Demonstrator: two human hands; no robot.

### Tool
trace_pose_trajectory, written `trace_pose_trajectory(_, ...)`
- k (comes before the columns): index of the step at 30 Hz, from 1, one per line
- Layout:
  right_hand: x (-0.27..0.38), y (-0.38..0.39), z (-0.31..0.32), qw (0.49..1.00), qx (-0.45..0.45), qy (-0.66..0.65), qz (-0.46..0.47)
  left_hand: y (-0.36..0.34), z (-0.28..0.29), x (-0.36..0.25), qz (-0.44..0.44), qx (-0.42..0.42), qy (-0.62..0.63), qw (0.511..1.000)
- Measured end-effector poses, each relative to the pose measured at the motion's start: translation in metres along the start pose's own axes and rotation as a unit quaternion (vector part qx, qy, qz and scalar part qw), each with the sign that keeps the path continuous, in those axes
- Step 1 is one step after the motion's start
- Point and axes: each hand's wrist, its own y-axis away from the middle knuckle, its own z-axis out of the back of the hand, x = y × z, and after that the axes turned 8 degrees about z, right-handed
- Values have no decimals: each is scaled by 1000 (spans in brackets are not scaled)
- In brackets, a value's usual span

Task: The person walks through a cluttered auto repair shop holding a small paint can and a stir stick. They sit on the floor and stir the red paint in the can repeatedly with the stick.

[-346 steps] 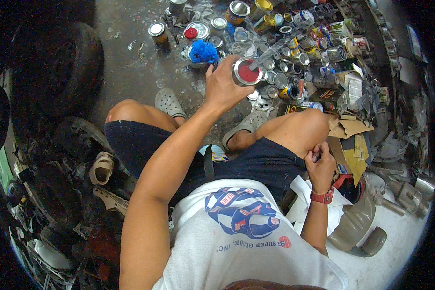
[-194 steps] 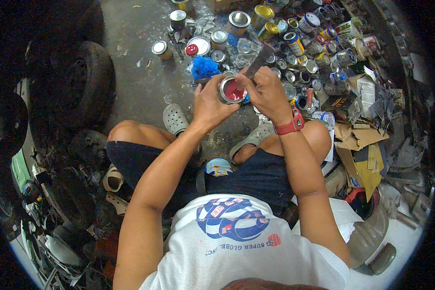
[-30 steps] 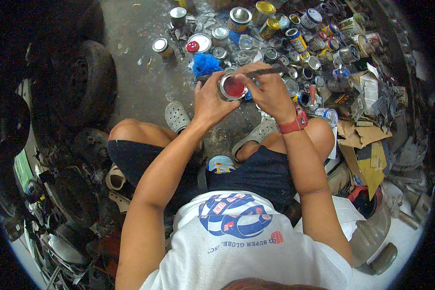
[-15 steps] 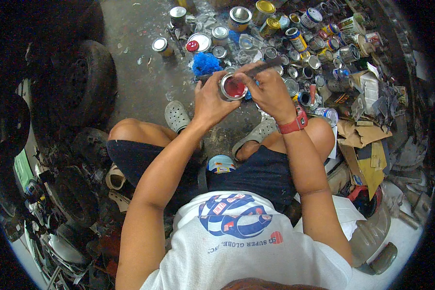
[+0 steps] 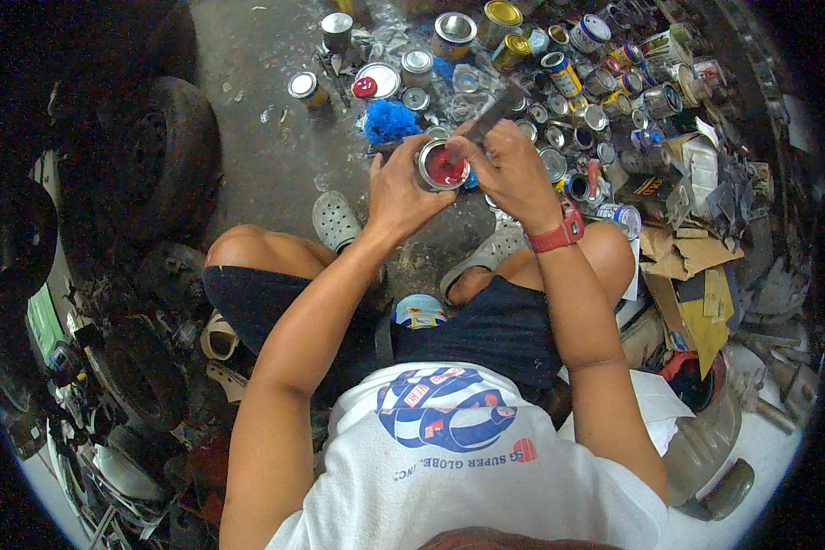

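Observation:
My left hand [image 5: 401,190] is wrapped round a small open paint can [image 5: 427,170], its thumb and fingers on the sides. Red paint [image 5: 445,171] shows inside the can. Above the can's right side, my right hand [image 5: 513,174] grips a dark flat stirring stick [image 5: 497,112]. One end of the stick reaches into the red paint; the other slants up and away to the right. A crumpled blue cloth or plastic [image 5: 391,122] lies on the floor just beyond the left hand.
Many cans and tins [image 5: 564,75] crowd the floor at the far right. A round white lid with a red cap [image 5: 365,87] lies ahead. Tires [image 5: 160,156] stand at left. Torn cardboard [image 5: 692,261] is at right. A can [image 5: 420,310] stands between my legs.
The stick has swung in my right hand, and its upper end now points more steeply away from me. The left hand and the can have stayed in place.

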Motion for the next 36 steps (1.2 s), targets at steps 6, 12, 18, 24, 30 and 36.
trace_pose_trajectory(6, 9, -5, 4, 999, 14, -35, -2, -2, 2, 0, 15, 10, 24, 1000)
trace_pose_trajectory(12, 22, -9, 14, 996, 16, -85, -11, 0, 3, -6, 16, 2, 6, 1000)
trace_pose_trajectory(18, 17, -6, 11, 995, 48, -64, -56, -1, -1, 1, -15, -12, -7, 1000)
trace_pose_trajectory(24, 10, -5, 4, 998, 25, -50, -16, 0, 0, 0, 2, 3, -1, 1000)
trace_pose_trajectory(30, 15, -6, 7, 999, 10, -47, -14, -1, 0, 3, -2, -2, 23, 1000)
trace_pose_trajectory(36, 18, -10, 10, 998, 3, -63, -10, -1, 1, 0, 14, 6, 24, 1000)
